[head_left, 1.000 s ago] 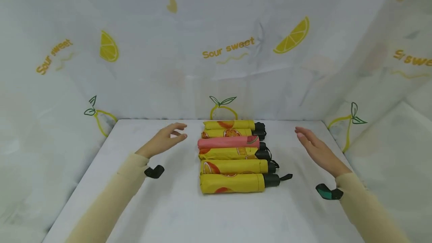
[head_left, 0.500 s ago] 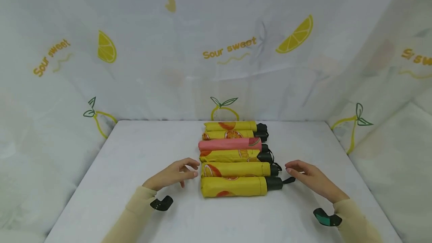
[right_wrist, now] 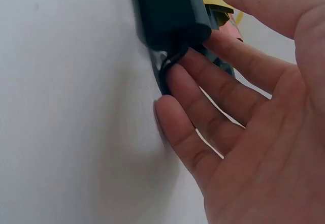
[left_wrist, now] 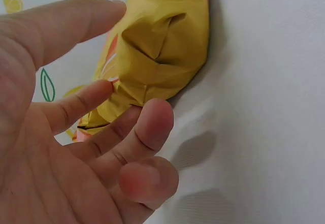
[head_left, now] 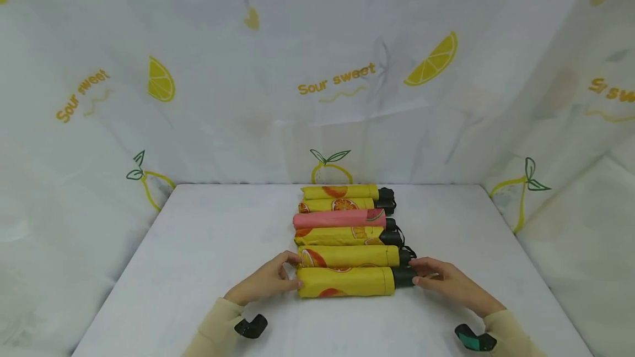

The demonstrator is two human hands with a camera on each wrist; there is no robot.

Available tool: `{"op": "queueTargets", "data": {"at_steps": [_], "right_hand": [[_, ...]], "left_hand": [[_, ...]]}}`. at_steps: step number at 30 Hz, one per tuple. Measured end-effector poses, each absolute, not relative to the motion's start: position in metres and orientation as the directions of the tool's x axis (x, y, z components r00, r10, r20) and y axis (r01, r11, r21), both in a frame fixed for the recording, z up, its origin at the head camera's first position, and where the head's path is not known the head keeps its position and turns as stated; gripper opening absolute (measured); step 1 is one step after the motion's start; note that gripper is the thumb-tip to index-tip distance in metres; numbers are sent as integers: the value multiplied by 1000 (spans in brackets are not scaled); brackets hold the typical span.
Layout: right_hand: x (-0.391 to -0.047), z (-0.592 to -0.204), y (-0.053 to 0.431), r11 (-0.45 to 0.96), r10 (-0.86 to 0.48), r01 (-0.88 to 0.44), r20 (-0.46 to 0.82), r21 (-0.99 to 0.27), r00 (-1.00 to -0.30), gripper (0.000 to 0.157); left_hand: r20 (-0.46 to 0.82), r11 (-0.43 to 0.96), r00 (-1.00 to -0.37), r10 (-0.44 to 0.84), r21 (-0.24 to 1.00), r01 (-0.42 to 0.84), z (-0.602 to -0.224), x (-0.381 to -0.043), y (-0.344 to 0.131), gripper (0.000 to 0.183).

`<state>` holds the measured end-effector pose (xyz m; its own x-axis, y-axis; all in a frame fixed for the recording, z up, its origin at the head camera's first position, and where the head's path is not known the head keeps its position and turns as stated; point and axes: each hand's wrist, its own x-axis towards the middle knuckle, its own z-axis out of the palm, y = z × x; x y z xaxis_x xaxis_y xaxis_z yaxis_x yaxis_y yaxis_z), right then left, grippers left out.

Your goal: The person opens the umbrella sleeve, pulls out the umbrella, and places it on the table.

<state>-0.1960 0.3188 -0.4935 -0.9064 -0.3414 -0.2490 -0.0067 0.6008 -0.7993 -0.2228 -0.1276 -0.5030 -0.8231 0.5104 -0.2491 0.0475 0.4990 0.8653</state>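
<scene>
Several folded umbrellas lie side by side across the white table. Nearest is a yellow umbrella (head_left: 347, 282) with orange fruit prints and a black handle (head_left: 403, 276). My left hand (head_left: 268, 281) is at its left end, thumb and fingers spread and loosely bent around the gathered yellow fabric (left_wrist: 162, 46). At the handle end is my right hand (head_left: 453, 284), its fingers (right_wrist: 185, 84) beside the dark handle and its wrist strap, thumb apart. Neither hand visibly grips; slight contact is hard to tell. Behind the nearest umbrella lies a second yellow umbrella (head_left: 352, 256).
Farther back are another yellow umbrella (head_left: 342, 236), a pink umbrella (head_left: 332, 218) and two more yellow ones, handles to the right. The white table (head_left: 218, 225) ends at a hanging white cloth (head_left: 238, 98) with lemon prints and lettering.
Both hands have come down and inward from either side, toward the two ends of the nearest umbrella. The umbrellas lie in the same order; the head view has shifted slightly.
</scene>
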Motion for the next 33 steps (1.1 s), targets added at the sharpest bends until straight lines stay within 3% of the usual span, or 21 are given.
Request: {"op": "queueTargets", "data": {"at_steps": [10, 16, 27, 33], "right_hand": [[-190, -501, 306, 728, -314, -153, -128, -668, -941, 51], [-189, -505, 299, 765, -282, -179, -73, -618, -957, 38], [-185, -503, 306, 607, -332, -178, -44, -774, -942, 38], [-185, -481, 305, 546, -272, -75, -92, -835, -958, 45]], "left_hand": [[-193, 528, -840, 507, 840, 125, -509, -203, -109, 63], [-111, 541, -859, 501, 814, 211, -515, -202, -102, 53], [-125, 480, -796, 592, 848, 224, -501, -202, -114, 48], [-113, 352, -842, 528, 931, 96, -484, -213, -119, 50]]}}
